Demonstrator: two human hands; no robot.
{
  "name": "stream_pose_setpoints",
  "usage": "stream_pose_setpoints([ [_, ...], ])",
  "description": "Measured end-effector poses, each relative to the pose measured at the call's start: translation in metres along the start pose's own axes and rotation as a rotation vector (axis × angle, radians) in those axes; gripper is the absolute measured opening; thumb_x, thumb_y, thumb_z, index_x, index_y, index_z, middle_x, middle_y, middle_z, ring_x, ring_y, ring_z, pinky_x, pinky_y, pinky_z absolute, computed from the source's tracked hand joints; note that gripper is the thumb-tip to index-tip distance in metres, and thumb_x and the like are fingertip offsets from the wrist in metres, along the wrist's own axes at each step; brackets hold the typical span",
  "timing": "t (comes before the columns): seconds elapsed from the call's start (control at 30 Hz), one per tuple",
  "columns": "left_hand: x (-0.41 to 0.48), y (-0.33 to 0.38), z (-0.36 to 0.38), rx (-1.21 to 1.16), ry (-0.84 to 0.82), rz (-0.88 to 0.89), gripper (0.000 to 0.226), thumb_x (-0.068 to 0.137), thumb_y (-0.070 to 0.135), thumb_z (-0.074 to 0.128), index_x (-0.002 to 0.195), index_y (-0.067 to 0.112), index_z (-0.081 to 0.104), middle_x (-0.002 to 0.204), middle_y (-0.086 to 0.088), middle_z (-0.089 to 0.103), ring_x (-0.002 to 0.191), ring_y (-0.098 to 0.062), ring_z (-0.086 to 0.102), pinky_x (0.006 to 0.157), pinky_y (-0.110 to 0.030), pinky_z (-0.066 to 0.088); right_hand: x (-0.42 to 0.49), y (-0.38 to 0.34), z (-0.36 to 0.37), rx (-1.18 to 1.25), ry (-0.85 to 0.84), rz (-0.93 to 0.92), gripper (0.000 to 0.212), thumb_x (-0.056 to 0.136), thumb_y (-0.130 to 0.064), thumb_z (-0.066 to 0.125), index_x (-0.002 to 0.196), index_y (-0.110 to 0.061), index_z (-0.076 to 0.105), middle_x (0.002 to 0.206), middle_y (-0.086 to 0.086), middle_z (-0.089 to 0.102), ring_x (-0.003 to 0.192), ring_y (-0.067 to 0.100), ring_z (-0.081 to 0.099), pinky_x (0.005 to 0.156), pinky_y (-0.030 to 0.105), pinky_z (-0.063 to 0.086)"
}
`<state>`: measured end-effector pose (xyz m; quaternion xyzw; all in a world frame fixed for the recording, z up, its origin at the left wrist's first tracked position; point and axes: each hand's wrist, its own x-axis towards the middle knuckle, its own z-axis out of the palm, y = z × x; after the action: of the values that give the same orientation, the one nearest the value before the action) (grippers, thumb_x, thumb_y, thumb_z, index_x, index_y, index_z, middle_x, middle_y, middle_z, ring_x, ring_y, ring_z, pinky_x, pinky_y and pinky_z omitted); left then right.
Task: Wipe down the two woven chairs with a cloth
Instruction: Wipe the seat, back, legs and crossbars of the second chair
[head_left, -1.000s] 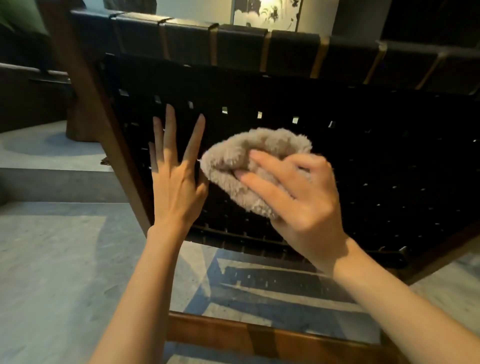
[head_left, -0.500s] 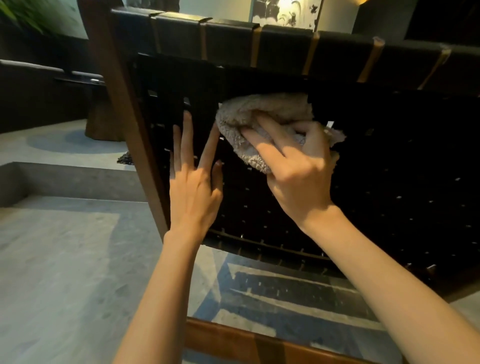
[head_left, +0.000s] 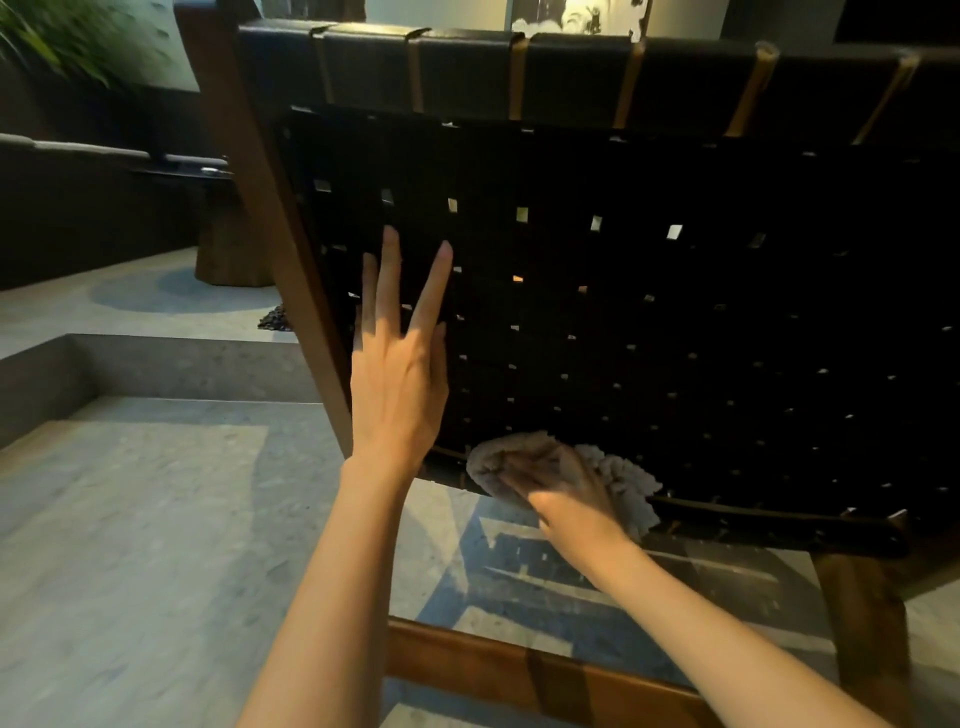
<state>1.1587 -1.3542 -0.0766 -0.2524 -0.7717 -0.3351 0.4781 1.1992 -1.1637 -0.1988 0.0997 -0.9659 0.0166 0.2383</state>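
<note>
Change: cloth is brought down from just under the top band of the chair back to its lower edge; the left hand is kept flat on the weave.
Right hand: clamped on the bunched cloth, which is pressed against the bottom rail; its fingers are blurred.
Left hand: fingers are held straight and apart, laid on the black straps just right of the wooden post; nothing is held.
Cloth: beige and fluffy, found low on the back, right of the left wrist.
Chair: seen from behind, its dark woven back framed in brown wood.
Surroundings: grey floor and a step are seen at left, a plant at far left.
</note>
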Motion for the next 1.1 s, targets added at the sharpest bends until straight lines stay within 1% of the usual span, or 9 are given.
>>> stream_pose_setpoints([
  [0.13, 0.001, -0.001, -0.009, 0.026, 0.016, 0.042, 0.064, 0.095, 0.002, 0.049, 0.148, 0.025, 0.021, 0.158, -0.011, 0.01, 0.144, -0.031, 0.017, 0.1, -0.052, 0.044, 0.002, -0.024, -0.046, -0.121, -0.002, -0.212, 0.031, 0.083, -0.002, 0.061, 0.112, -0.015, 0.062, 0.111, 0.006, 0.064, 0.101, 0.027, 0.062, 0.08, 0.036, 0.054],
  [0.23, 0.005, -0.003, -0.018, 0.056, 0.108, 0.045, 0.064, 0.092, -0.007, 0.049, 0.146, 0.02, 0.031, 0.153, -0.01, 0.029, 0.133, -0.027, 0.038, 0.094, -0.034, 0.046, -0.002, -0.033, -0.088, -0.129, 0.364, -0.413, 0.028, 0.082, 0.002, 0.062, 0.102, -0.013, 0.073, 0.106, 0.004, 0.071, 0.077, 0.027, 0.061, 0.065, 0.033, 0.053],
  [0.4, 0.017, -0.006, -0.037, 0.151, 0.338, 0.049, 0.053, 0.09, -0.005, 0.053, 0.14, 0.01, 0.043, 0.144, -0.015, 0.042, 0.134, -0.028, 0.036, 0.109, -0.036, 0.034, 0.031, -0.064, -0.172, -0.212, 0.859, -0.473, 0.027, 0.088, 0.0, 0.065, 0.112, -0.009, 0.071, 0.118, 0.01, 0.067, 0.093, 0.026, 0.048, 0.076, 0.037, 0.049],
  [0.5, 0.019, -0.008, -0.045, 0.252, 0.39, -0.001, 0.056, 0.088, 0.0, 0.054, 0.141, 0.012, 0.043, 0.148, -0.015, 0.036, 0.138, -0.028, 0.023, 0.114, -0.038, 0.022, 0.069, -0.085, -0.199, -0.261, 0.89, -0.4, 0.029, 0.095, -0.002, 0.051, 0.116, -0.01, 0.068, 0.121, 0.009, 0.065, 0.101, 0.029, 0.052, 0.084, 0.038, 0.045],
  [0.67, 0.017, -0.019, -0.046, 0.193, 0.3, -0.064, 0.063, 0.09, 0.001, 0.052, 0.147, 0.009, 0.028, 0.154, -0.021, 0.02, 0.143, -0.039, 0.012, 0.116, -0.053, 0.019, 0.102, -0.099, -0.192, -0.336, 0.938, -0.308, 0.041, 0.095, 0.0, 0.04, 0.121, -0.016, 0.066, 0.119, 0.006, 0.066, 0.091, 0.042, 0.062, 0.079, 0.043, 0.052],
  [0.8, 0.008, -0.029, -0.039, 0.11, 0.244, -0.105, 0.065, 0.093, -0.001, 0.053, 0.149, 0.009, 0.021, 0.156, -0.018, 0.012, 0.145, -0.036, 0.004, 0.113, -0.056, 0.023, 0.109, -0.089, -0.162, -0.346, 1.019, -0.342, 0.039, 0.099, -0.005, 0.035, 0.117, -0.016, 0.068, 0.12, 0.006, 0.066, 0.085, 0.038, 0.058, 0.075, 0.035, 0.049],
  [0.9, 0.0, -0.035, -0.035, 0.065, 0.188, -0.119, 0.067, 0.094, -0.001, 0.05, 0.15, 0.011, 0.015, 0.156, -0.007, -0.002, 0.146, -0.032, -0.002, 0.11, -0.055, 0.03, 0.102, -0.074, -0.117, -0.33, 0.922, -0.349, 0.037, 0.094, -0.004, 0.049, 0.113, -0.028, 0.069, 0.116, 0.007, 0.067, 0.098, 0.028, 0.049, 0.08, 0.03, 0.044],
  [1.0, -0.003, -0.04, -0.035, 0.049, 0.142, -0.109, 0.074, 0.095, -0.003, 0.05, 0.148, 0.018, 0.003, 0.152, 0.002, -0.013, 0.146, -0.028, -0.007, 0.106, -0.053, 0.037, 0.085, -0.067, -0.077, 0.155, 0.512, -0.155, 0.064, 0.078, -0.012, 0.071, 0.098, -0.069, 0.049, 0.113, -0.003, 0.063, 0.113, 0.019, 0.056, 0.093, 0.028, 0.045],
  [1.1, -0.003, -0.045, -0.037, 0.045, 0.125, -0.092, 0.077, 0.094, -0.008, 0.048, 0.145, 0.021, -0.001, 0.152, 0.003, -0.013, 0.146, -0.027, -0.007, 0.105, -0.054, 0.038, 0.066, -0.049, -0.025, 0.13, 0.122, -0.137, 0.048, 0.086, -0.018, 0.066, 0.115, -0.051, 0.047, 0.137, -0.006, 0.048, 0.134, 0.02, 0.04, 0.111, 0.033, 0.029],
])
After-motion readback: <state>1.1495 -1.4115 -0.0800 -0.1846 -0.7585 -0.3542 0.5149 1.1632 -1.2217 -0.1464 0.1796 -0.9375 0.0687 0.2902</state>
